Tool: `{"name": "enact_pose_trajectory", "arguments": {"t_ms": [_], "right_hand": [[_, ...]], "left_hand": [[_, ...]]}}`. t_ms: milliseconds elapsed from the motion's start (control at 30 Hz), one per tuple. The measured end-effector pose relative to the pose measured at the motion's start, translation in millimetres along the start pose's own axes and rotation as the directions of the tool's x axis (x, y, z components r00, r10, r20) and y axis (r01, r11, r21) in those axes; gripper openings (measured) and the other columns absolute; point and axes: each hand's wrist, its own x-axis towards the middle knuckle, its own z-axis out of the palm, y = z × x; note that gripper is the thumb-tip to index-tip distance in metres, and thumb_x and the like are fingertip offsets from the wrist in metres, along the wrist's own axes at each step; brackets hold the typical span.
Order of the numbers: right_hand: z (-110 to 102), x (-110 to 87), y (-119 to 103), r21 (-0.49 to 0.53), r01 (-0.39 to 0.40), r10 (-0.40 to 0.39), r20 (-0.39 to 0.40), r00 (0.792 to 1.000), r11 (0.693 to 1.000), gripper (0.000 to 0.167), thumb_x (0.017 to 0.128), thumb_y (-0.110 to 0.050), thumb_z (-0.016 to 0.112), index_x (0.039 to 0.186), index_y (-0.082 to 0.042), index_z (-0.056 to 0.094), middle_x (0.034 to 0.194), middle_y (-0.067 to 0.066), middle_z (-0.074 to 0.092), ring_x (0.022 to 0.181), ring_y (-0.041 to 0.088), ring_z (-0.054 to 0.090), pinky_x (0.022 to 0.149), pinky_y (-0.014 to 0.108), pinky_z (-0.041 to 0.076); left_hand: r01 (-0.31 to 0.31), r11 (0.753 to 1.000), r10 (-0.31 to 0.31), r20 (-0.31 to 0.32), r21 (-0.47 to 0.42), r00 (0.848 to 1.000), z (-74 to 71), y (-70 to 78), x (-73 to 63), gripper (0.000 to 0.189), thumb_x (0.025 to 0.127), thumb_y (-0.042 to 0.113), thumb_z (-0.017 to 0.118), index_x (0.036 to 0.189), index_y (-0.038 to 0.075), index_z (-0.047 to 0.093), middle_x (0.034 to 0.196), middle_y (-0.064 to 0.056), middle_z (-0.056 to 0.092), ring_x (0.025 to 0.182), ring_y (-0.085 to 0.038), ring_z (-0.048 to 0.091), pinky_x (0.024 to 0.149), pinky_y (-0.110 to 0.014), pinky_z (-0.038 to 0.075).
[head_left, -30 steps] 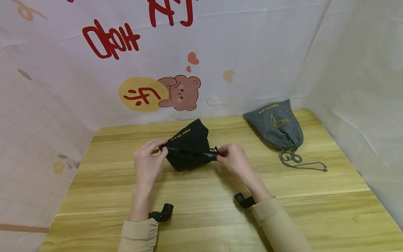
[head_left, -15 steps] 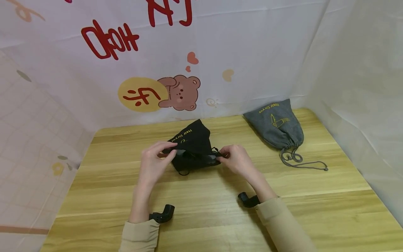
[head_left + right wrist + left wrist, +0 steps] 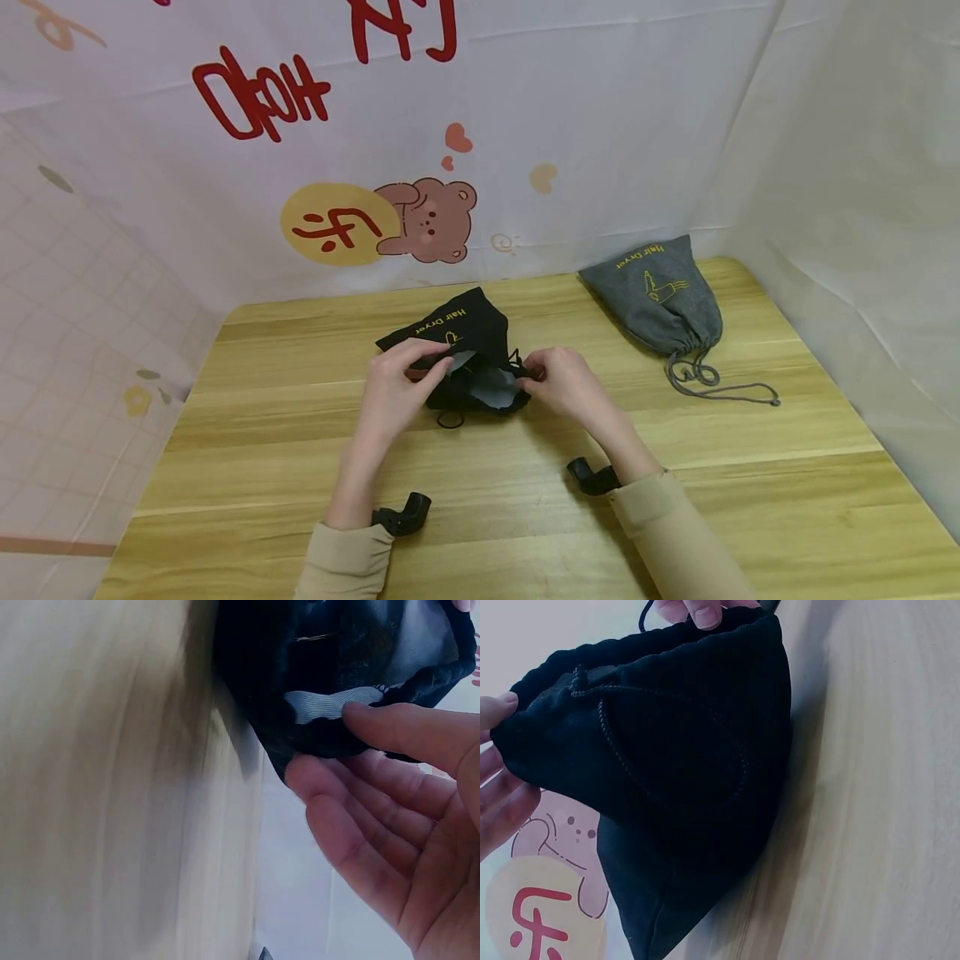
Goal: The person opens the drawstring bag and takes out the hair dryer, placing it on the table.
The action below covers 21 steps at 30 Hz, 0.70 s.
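Observation:
A black drawstring bag (image 3: 480, 329) with yellow "Hair Dryer" lettering lies at the middle of the table, its mouth spread toward the person and a grey lining showing inside. My left hand (image 3: 401, 385) pinches the left side of the rim between thumb and fingers. On the opposite side, my right hand (image 3: 564, 383) pinches the rim, with the thumb inside on the pale lining in the right wrist view. A thin black cord (image 3: 622, 754) hangs in a loop down the bag's side in the left wrist view. Most of the bag's inside is dark.
A grey drawstring bag (image 3: 663, 300), also marked "Hair Dryer", lies at the back right with its cord (image 3: 720, 393) trailing forward. White printed cloth (image 3: 600, 108) stands behind the wooden table (image 3: 495, 525) and along both sides.
My left hand has moved right and the bag's mouth has widened, showing more grey lining. The right hand keeps its hold, shifting slightly right. The grey bag has not moved.

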Motion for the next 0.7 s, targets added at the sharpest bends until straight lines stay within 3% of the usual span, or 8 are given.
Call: {"name": "enact_pose_trajectory", "arguments": {"t_ms": [500, 700], "right_hand": [[-2.8, -5.4, -6.4, -0.042, 0.012, -0.012, 0.014, 1.000, 0.999, 0.013, 0.090, -0.014, 0.082, 0.097, -0.003, 0.079, 0.085, 0.007, 0.080, 0.077, 0.015, 0.072, 0.074, 0.034, 0.059], [-5.9, -11.3, -12.1, -0.071, 0.032, -0.033, -0.004, 0.999, 0.997, 0.011, 0.090, -0.018, 0.081, 0.089, -0.008, 0.076, 0.079, 0.004, 0.077, 0.072, 0.014, 0.067, 0.069, 0.032, 0.054]], "left_hand": [[0.054, 0.999, -0.053, 0.068, -0.007, 0.996, 6.8, 6.3, -1.1, 0.021, 0.092, 0.014, 0.082, 0.113, 0.013, 0.081, 0.111, -0.004, 0.079, 0.096, -0.019, 0.075, 0.077, -0.035, 0.067], [0.055, 0.998, -0.053, 0.124, -0.014, 0.991, 9.0, 6.8, -2.7, 0.020, 0.095, 0.018, 0.079, 0.114, 0.014, 0.080, 0.112, -0.003, 0.079, 0.097, -0.018, 0.074, 0.080, -0.038, 0.067]]}}
